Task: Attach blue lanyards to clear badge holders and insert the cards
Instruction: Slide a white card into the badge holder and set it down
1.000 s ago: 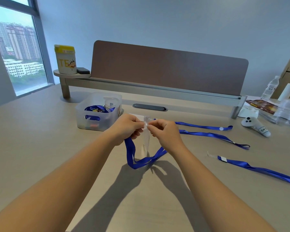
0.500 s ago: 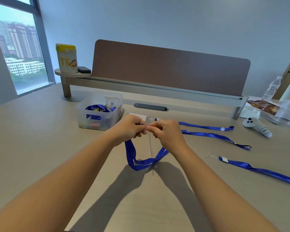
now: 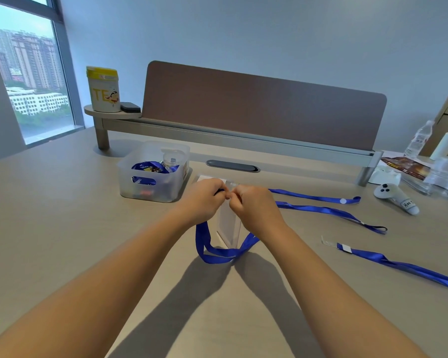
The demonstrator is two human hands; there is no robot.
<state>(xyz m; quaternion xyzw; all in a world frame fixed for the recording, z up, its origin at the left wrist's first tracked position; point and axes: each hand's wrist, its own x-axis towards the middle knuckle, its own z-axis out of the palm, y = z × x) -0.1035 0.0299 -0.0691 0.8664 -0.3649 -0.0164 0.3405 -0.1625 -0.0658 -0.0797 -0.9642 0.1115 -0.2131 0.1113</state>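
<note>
Both forearms reach in from the near edge, meeting mid-table. Below the hands the blue lanyard sags in a loop that touches the tabletop. Left hand is pinched shut on the lanyard's clip end; right hand is pinched on the top edge of the clear badge holder. Fingertips nearly touching, so clip and holder top sit right at the grips. The holder hangs straight down from the pinch, long axis vertical, between the two wrists. Whether the clip is already through the slot: can't tell, fingers hide it. Likely step: fastening clip to holder. Further right, well apart, three spare lanyards lie flat. Beyond the left hand, the plastic bin holds more lanyards.
</note>
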